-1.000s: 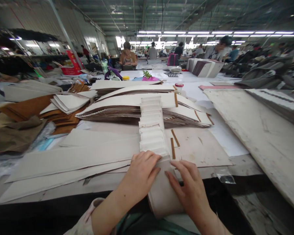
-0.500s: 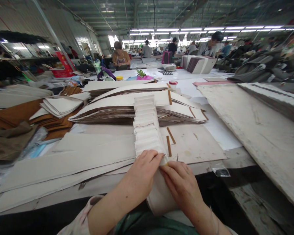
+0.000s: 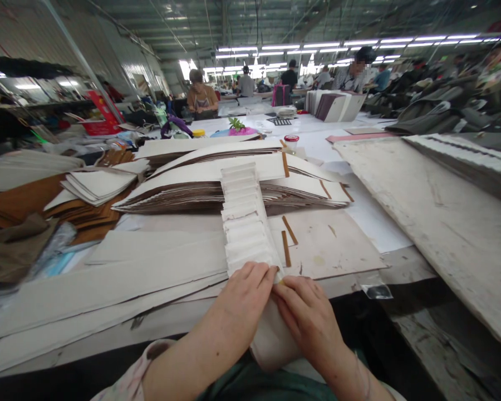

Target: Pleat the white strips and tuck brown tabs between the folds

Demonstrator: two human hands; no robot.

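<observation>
In front of me an off-white fabric-like strip [image 3: 275,340] hangs over the table's near edge. My left hand [image 3: 248,292] is closed on its upper end, thumb and fingers pressed together. Beside it, my right hand [image 3: 307,306] pinches the strip's right edge, and a small yellowish-brown bit shows at the fingertips. Exactly what lies under the fingers is hidden. Beyond my hands runs a row of overlapping off-white strips [image 3: 242,223], its far end resting on a stack of long pale panels [image 3: 200,186]. Two loose brown strips [image 3: 286,248] lie to the right.
Long flat pale panels [image 3: 121,278] lie at left, near brown folded pieces [image 3: 96,220]. A stained board [image 3: 434,206] takes up the right side. Farther back stand a red-lidded jar [image 3: 291,143] and a small plant [image 3: 236,125]. Several people work in the background.
The view has shifted slightly, so most things appear a little farther left. Both hands keep nearly the same pinch on the strip.
</observation>
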